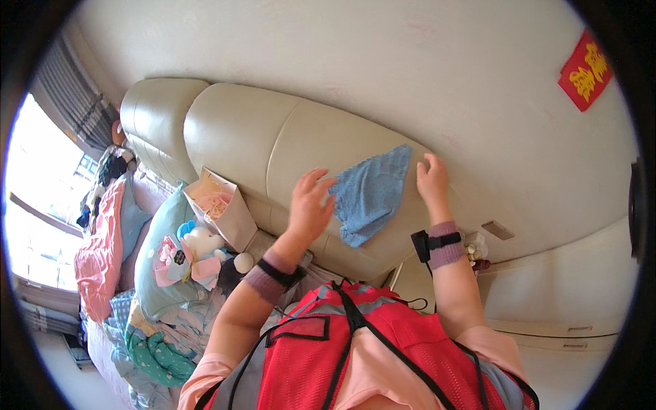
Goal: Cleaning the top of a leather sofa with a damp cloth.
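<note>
A blue cloth (371, 197) lies spread over the beige padded headboard (246, 123), draped down its front face. My left hand (311, 207) is at the cloth's left edge with its fingers apart; whether the fingertips touch the cloth cannot be told. To the right of the cloth, my right hand (433, 179) is raised near the end of the headboard, fingers loosely bent and apart, with nothing in it. Both wrists bear purple cuffs with black straps.
An open white box (238, 220) with pink filling stands against the headboard. Left of it are a white plush toy (202, 241), a pale green pillow (159, 277) and crumpled bedding (159, 353). White cabinet furniture (553, 287) stands at the right, below a wall switch (497, 230).
</note>
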`<state>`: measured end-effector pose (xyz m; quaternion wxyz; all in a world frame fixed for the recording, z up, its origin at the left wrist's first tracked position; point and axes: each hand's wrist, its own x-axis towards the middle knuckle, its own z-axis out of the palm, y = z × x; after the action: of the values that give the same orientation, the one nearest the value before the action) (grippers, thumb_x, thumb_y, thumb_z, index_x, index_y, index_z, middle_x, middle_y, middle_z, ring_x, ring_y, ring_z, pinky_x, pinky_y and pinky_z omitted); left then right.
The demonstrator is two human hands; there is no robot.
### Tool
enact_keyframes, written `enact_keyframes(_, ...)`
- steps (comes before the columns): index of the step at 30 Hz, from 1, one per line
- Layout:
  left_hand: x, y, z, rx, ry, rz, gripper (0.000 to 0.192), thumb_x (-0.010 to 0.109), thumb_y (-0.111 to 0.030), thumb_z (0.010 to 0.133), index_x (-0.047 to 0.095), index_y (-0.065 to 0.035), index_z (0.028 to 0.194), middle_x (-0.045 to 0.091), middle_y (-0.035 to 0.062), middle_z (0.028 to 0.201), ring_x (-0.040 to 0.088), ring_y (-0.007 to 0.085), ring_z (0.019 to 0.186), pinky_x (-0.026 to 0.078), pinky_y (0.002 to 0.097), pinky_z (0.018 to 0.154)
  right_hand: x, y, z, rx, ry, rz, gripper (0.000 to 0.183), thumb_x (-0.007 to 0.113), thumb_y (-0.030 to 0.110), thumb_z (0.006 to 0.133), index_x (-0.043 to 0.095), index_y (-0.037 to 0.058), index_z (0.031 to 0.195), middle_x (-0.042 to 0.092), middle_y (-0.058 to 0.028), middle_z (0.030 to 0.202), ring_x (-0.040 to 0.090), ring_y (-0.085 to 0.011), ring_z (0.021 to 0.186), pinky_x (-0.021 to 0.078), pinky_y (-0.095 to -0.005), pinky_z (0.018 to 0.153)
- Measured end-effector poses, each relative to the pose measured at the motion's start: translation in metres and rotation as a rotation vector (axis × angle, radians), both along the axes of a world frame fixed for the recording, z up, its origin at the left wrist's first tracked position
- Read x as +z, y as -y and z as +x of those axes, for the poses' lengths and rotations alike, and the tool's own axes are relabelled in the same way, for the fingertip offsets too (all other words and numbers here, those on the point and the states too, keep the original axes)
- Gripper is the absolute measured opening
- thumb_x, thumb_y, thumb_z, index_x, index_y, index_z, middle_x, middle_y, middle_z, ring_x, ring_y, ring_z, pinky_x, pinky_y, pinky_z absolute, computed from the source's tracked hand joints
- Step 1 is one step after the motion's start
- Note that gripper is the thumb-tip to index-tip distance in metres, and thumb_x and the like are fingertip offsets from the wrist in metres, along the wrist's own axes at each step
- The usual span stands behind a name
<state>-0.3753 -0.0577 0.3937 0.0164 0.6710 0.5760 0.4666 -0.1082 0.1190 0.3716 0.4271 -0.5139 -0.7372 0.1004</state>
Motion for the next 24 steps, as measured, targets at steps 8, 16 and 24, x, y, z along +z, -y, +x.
enact_keyframes(8, -0.009, -0.051, 0.031, 0.269, -0.186, -0.242, 0.028, 0.074, -0.016, 0.074, 0.059, -0.0081, 0.097, 0.055, 0.0105, 0.116, 0.05, 0.0341, 0.109, 0.042, 0.0449, 0.09, -0.018, 0.022, -0.016, -0.334, 0.32, 0.281, 0.04, 0.058, 0.025, 0.087, 0.054, 0.0066, 0.122, 0.052, -0.019, 0.123, 0.045, -0.0371, 0.119, 0.0346, -0.0502, 0.1)
enact_keyframes(16, 0.015, -0.061, 0.036, 0.175, 0.13, -0.591, 0.025, 0.074, -0.022, 0.077, 0.057, -0.0094, 0.091, 0.06, 0.0103, 0.102, 0.056, 0.0335, 0.099, 0.044, 0.0443, 0.083, -0.022, 0.016, -0.014, -0.366, 0.27, 0.27, 0.042, 0.058, 0.026, 0.087, 0.053, 0.0078, 0.124, 0.051, -0.0182, 0.127, 0.044, -0.0362, 0.121, 0.0327, -0.0505, 0.101)
enact_keyframes(24, -0.002, -0.051, 0.025, 0.081, -0.221, -0.305, 0.024, 0.076, -0.018, 0.074, 0.058, -0.0062, 0.086, 0.06, 0.0117, 0.089, 0.059, 0.0269, 0.079, 0.047, 0.0384, 0.069, -0.015, 0.012, -0.008, -0.278, 0.177, 0.084, 0.046, 0.061, 0.025, 0.083, 0.053, 0.0122, 0.127, 0.048, -0.0192, 0.134, 0.041, -0.0373, 0.127, 0.03, -0.0527, 0.104)
